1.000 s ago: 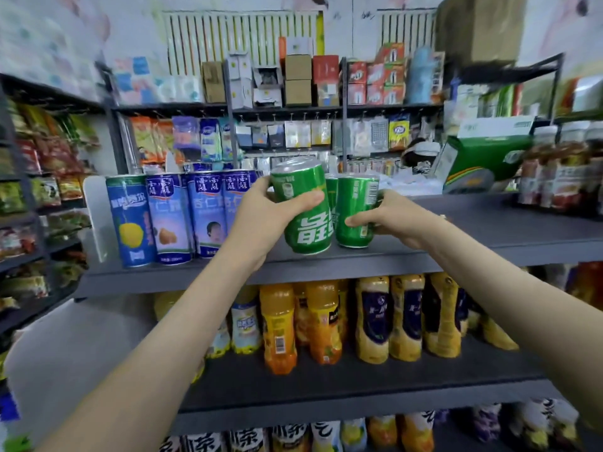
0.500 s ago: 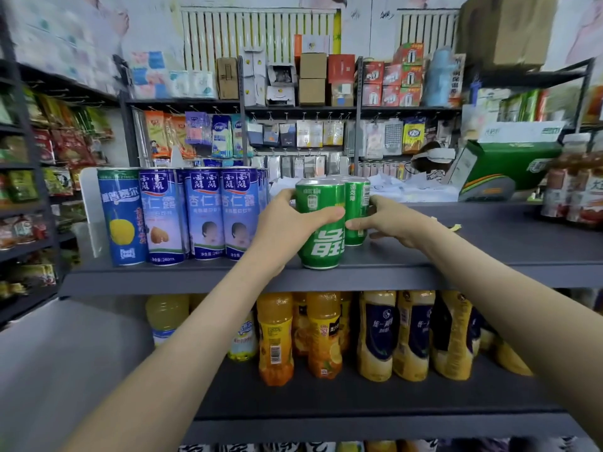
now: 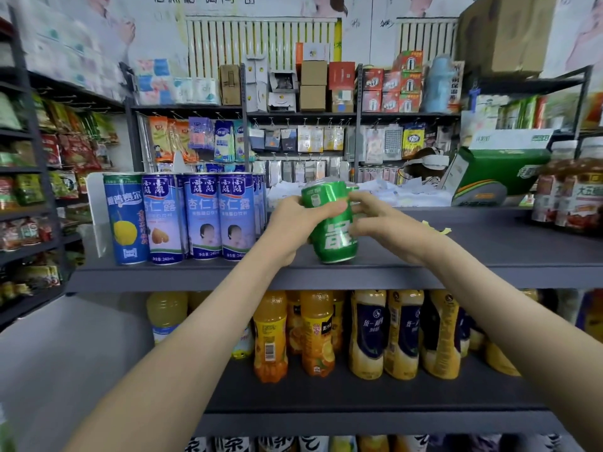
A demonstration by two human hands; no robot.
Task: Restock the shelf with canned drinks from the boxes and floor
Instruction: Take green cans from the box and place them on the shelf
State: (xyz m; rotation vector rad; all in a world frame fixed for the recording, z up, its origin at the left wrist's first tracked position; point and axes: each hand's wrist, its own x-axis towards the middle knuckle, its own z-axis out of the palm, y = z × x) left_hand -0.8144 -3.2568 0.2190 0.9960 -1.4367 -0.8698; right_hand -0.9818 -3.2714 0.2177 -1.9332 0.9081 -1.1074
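Two hands: both meet at one green can (image 3: 332, 238) on the top shelf (image 3: 489, 259), a little to the right of the row of blue cans (image 3: 202, 216).
Can's place: its base sits on the shelf near the front edge. A sliver of a second green can (image 3: 354, 188) shows behind it.
Can's axis: nearly upright, with the top leaning left toward the left hand (image 3: 293, 223).
Left hand: wraps the can's upper left side, thumb across the front, in a firm hold.
Right hand (image 3: 388, 230): bent fingers lie against the can's right side. Whether they grip this can or the one behind cannot be told.
Arms: both reach forward and up, forearms converging on the can.
Likely next: tip the top rightward to stand the can straight, with the left hand doing the work.
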